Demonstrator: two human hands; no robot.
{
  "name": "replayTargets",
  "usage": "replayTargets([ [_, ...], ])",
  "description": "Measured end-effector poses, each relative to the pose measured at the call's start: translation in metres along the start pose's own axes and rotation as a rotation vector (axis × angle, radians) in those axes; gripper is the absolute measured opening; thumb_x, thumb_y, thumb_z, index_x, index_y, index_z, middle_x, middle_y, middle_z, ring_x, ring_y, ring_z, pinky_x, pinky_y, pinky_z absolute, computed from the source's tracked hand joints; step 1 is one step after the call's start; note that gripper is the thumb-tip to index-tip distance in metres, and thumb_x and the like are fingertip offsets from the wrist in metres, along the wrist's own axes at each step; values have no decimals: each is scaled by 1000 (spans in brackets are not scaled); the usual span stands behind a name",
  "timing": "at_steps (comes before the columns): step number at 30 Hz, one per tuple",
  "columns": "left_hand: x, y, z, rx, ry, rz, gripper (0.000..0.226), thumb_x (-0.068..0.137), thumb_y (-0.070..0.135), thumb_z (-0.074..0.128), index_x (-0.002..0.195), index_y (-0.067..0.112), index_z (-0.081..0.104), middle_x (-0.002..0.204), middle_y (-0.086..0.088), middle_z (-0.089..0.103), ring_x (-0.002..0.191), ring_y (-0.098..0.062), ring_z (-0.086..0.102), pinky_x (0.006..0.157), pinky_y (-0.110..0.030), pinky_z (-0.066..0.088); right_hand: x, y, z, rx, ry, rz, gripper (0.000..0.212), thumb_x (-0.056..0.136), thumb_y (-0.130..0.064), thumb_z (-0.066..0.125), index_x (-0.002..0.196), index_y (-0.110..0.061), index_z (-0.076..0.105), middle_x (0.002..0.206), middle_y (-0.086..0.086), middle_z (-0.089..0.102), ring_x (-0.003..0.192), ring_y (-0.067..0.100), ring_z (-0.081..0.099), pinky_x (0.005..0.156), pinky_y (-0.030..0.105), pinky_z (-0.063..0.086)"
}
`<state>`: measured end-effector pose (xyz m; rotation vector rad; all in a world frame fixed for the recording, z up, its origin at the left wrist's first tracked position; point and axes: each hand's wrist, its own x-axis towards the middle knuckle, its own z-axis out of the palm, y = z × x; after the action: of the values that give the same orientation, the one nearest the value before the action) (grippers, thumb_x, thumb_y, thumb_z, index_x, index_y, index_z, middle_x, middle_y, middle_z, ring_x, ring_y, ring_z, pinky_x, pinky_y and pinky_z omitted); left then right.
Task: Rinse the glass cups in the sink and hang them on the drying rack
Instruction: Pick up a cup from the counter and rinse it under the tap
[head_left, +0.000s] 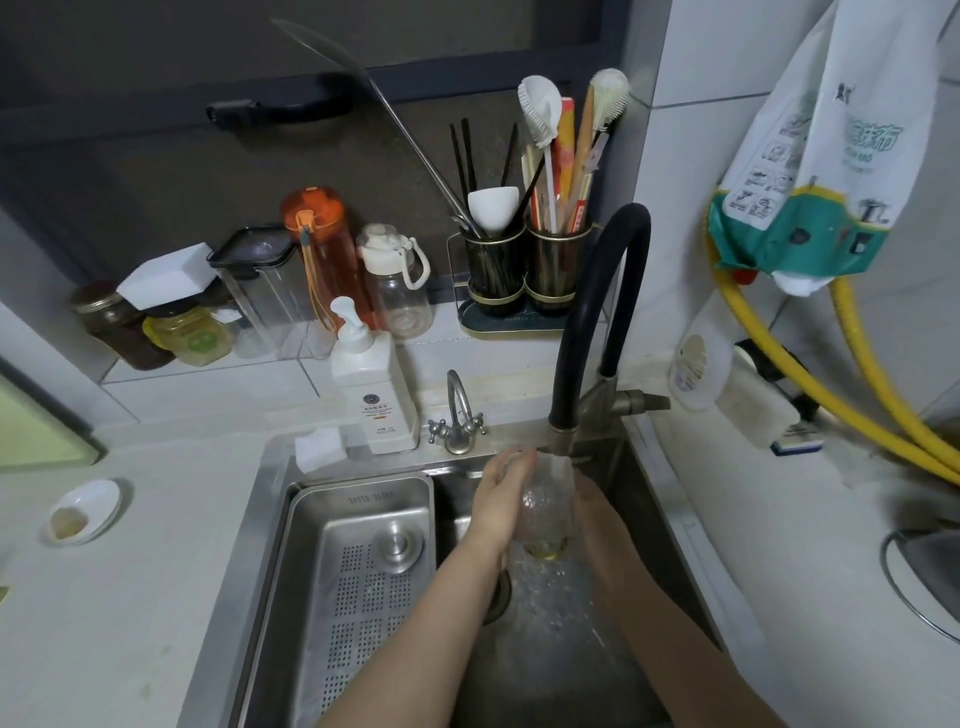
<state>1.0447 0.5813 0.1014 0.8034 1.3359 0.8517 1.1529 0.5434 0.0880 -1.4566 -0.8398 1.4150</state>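
Forearms: two bare forearms reach up from the near edge of the picture into the sink (644, 519), meeting under the tap.
Left hand: the left hand (501, 496) is wrapped around the left side of a glass cup (545, 512), fingers curled over its upper part.
Right hand: the right hand (597, 512) presses against the cup's right side, mostly hidden behind the glass, so how far its fingers close cannot be told.
Glass cup: held between both hands over the right part of the sink, directly below the spout; its yellowish end points toward the camera.
Water: a stream runs from the black curved tap (597, 312) onto the cup and splashes in the basin below.
Strainer tray: a perforated steel tray (358, 571) fills the sink's left half, with a round metal plug (397, 543) lying in it.
Sink's far edge: a small chrome tap (458, 415), a white pump bottle (371, 384) and a white sponge (319, 449) at the far left corner.
Counter, left edge: a small white dish (85, 512).
Back ledge: jars, bottles and a utensil holder (524, 270).
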Motion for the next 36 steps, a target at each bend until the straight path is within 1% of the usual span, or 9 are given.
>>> replayTargets([
  [4,1,4,0,90,-31,-44,28,85,58,56,97,32,56,106,4,61,105,-17,57,100,-40,45,-8,-3,-2,-125,4,-88,18,96,-29,49,110,-22,57,108,2,63,94,10,62,73,23,47],
  [9,-2,-3,-11,186,-345,54,78,67,60,74,134,43,38,131,2,55,124,-13,51,105,-35,42,-6,-17,-17,259,-175,2,27,95,-19,49,108,-5,67,111,17,69,97,24,68,83,36,54],
  [12,-5,-8,-11,201,-329,150,59,86,40,64,136,40,34,120,7,61,104,5,60,83,-13,45,-1,-17,-19,269,-260,-4,34,97,-22,42,110,-5,67,112,13,70,101,21,68,81,32,56],
  [17,1,4,-8,123,-261,-16,48,85,65,52,120,32,54,123,-4,63,110,-22,63,96,-42,51,1,-14,-15,113,-393,-21,36,96,-26,47,121,-4,60,121,18,64,114,33,61,101,52,45],
  [20,-3,-4,-11,79,-293,86,35,86,48,63,118,40,52,113,5,65,101,-3,66,90,-27,54,9,-16,-12,196,-316,-18,34,96,-27,49,117,-4,63,123,19,63,114,32,61,102,54,43],
  [23,4,-15,-16,27,-268,53,62,81,40,72,135,47,41,119,3,65,109,-16,64,94,-41,52,14,-21,-9,214,-305,45,35,100,-26,41,116,-5,64,118,17,66,112,33,62,97,51,48],
  [27,3,0,-21,14,-298,-153,44,92,44,56,131,31,44,114,-3,64,93,-20,68,70,-38,57,17,-21,-5,-81,-341,26,34,98,-32,45,116,-9,63,108,11,69,102,26,67,90,40,54],
  [31,1,-16,-24,187,-257,127,67,80,71,49,140,42,37,138,14,40,128,-11,41,109,-36,34,30,-17,6,110,-180,192,22,99,-21,44,98,-4,58,90,11,64,81,23,63,78,37,53],
  [36,7,-18,-22,253,-32,323,16,89,43,60,98,30,63,98,5,70,89,-3,65,85,-23,49,22,-19,13,89,-292,159,26,97,-23,47,97,-9,70,93,10,72,85,22,70,75,36,57],
])
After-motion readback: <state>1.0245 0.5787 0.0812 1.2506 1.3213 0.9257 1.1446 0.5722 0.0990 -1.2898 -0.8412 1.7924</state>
